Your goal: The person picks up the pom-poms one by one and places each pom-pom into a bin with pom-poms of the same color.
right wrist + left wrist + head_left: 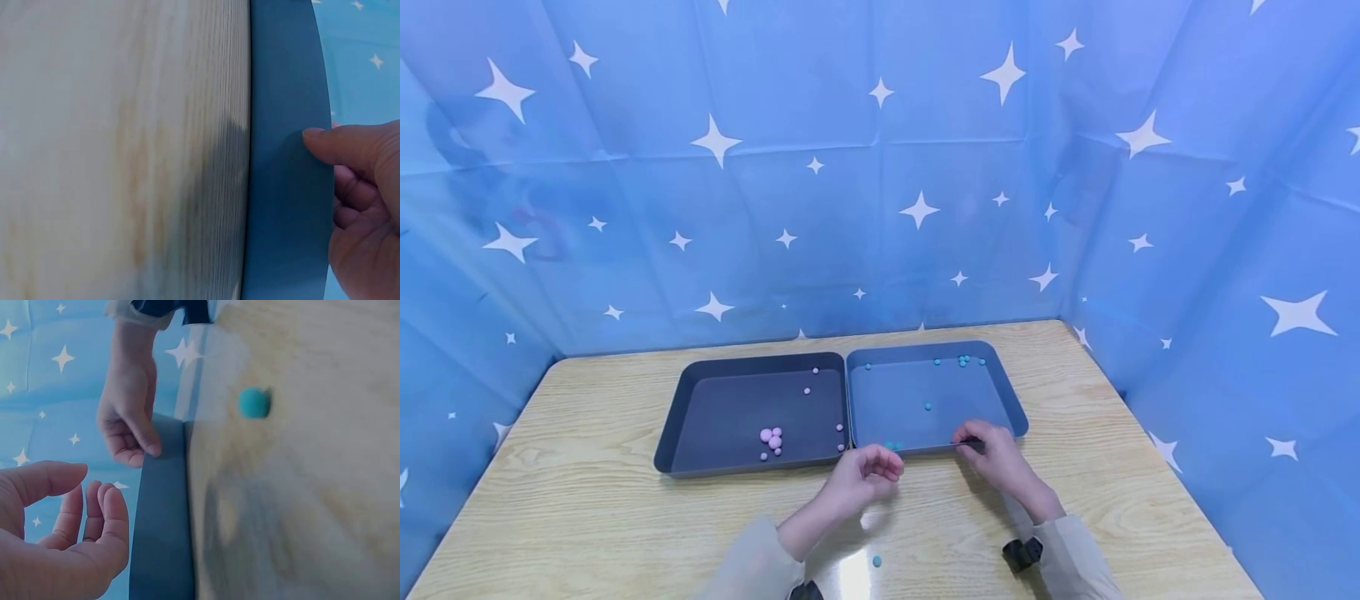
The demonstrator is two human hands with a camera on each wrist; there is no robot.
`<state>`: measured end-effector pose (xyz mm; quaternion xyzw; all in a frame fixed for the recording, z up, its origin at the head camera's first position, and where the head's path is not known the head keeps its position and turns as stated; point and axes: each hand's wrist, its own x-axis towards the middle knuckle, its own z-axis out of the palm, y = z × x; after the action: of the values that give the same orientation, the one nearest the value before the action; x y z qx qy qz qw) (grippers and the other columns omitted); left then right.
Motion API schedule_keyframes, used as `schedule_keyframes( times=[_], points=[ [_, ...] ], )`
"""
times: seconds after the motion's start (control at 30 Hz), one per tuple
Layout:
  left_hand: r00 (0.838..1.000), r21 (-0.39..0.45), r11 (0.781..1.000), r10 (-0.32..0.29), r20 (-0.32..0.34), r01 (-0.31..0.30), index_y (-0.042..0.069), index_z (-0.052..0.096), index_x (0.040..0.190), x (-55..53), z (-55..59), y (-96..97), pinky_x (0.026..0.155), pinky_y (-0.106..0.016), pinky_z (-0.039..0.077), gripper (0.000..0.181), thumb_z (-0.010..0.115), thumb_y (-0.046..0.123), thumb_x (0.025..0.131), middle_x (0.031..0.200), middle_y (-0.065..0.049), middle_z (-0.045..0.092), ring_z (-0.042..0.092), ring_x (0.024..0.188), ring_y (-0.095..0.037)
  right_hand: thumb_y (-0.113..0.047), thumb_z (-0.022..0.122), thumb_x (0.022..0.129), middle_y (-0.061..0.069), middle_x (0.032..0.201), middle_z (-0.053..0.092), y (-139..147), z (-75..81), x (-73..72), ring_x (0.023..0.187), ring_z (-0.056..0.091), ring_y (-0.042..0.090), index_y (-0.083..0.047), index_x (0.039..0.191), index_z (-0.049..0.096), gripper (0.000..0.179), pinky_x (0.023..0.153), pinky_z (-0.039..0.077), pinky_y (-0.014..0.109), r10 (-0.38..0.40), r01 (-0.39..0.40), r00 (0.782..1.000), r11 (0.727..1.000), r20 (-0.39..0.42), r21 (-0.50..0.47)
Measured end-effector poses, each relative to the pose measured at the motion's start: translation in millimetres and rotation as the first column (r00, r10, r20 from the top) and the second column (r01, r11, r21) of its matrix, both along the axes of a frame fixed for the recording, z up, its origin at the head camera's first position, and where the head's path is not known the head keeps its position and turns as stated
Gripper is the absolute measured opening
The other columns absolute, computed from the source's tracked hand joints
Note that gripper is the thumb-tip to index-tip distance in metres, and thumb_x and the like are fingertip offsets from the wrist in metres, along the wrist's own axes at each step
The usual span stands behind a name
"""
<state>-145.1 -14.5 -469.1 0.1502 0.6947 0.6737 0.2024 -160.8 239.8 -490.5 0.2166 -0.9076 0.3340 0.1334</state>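
My right hand (992, 454) pinches the near rim of the blue tray (895, 400), toward its right corner. In the right wrist view the thumb lies on the outside of the tray wall (287, 206) and the fingers are behind it. Teal balls (928, 407) lie scattered in this tray. My left hand (861, 479) hovers in front of where the trays meet, its fingers loosely curved with nothing between them. A lone teal ball (877, 561) sits on the table in front of the trays, and shows large in the left wrist view.
A dark tray (737, 471) stands against the blue tray's left side, with several pink balls (775, 442) of different sizes in it. The wooden table (587, 500) is bordered at the back and right by a blue star-patterned curtain (820, 217).
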Motion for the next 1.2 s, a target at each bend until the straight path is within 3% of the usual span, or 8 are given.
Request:
schedule_keyframes(
  times=[0.27,0.43,0.57,0.87,1.1,1.2],
  points=[
    [0.994,-0.014,0.994,-0.111,-0.025,0.11,-0.012,0.058,0.099,20.2,-6.9,-5.5,0.074,-0.022,0.052,0.027,0.057,-0.018,0.072,0.093,-0.011,0.062,0.058,0.085,-0.021,0.013,0.069,0.073,0.0,0.079,0.064,-1.0,0.0,0.6,0.075,0.062,0.017,-0.007,0.078,0.063,0.022,0.065,0.054,0.028,0.013,-0.013,1.0,1.0,-0.006,-0.005],
    [0.991,-0.039,0.99,-0.135,-0.004,0.135,-0.01,0.058,0.098,29.4,-12.3,-9.5,0.073,-0.023,0.052,0.032,0.052,-0.02,0.069,0.091,-0.007,0.06,0.057,0.083,-0.018,0.013,0.069,0.073,0.0,0.08,0.064,-1.2,0.8,0.7,0.076,0.061,0.015,-0.007,0.079,0.064,0.021,0.065,0.054,0.027,0.009,-0.009,1.0,1.0,0.003,-0.003],
    [0.989,-0.051,0.988,-0.148,-0.003,0.147,-0.007,0.059,0.098,33.9,-16.6,-13.1,0.071,-0.022,0.052,0.033,0.052,-0.019,0.067,0.09,-0.007,0.06,0.056,0.081,-0.015,0.013,0.069,0.072,0.0,0.08,0.064,-1.1,0.3,0.5,0.075,0.061,0.015,-0.006,0.079,0.063,0.021,0.065,0.054,0.027,0.014,-0.014,1.0,1.0,-0.017,-0.003],
    [0.969,-0.114,0.963,-0.246,-0.008,0.243,-0.004,0.058,0.1,38.9,-21.5,-17.7,0.074,-0.021,0.05,0.038,0.055,-0.019,0.065,0.091,-0.005,0.058,0.053,0.082,-0.012,0.013,0.069,0.072,0.0,0.079,0.064,-1.0,1.2,-0.1,0.075,0.061,0.015,-0.006,0.078,0.063,0.022,0.065,0.054,0.028,0.021,-0.021,0.999,1.0,-0.027,0.0],
    [0.952,-0.165,0.946,-0.296,-0.077,0.28,0.0,0.059,0.096,40.4,-22.8,-18.4,0.072,-0.02,0.049,0.044,0.049,-0.02,0.059,0.088,0.001,0.057,0.051,0.079,-0.005,0.011,0.07,0.073,0.001,0.08,0.065,-0.3,2.0,-0.3,0.076,0.061,0.015,-0.006,0.079,0.064,0.019,0.066,0.054,0.029,0.014,-0.014,1.0,1.0,-0.008,0.009],
    [0.926,-0.225,0.928,-0.337,-0.172,0.296,0.001,0.059,0.093,40.9,-23.6,-18.7,0.07,-0.019,0.049,0.044,0.048,-0.021,0.058,0.087,0.003,0.055,0.05,0.077,-0.002,0.011,0.07,0.073,0.001,0.08,0.065,0.1,1.2,-0.3,0.076,0.061,0.014,-0.006,0.079,0.064,0.019,0.066,0.054,0.028,0.01,-0.01,1.0,1.0,0.0,0.009]
  ],
)
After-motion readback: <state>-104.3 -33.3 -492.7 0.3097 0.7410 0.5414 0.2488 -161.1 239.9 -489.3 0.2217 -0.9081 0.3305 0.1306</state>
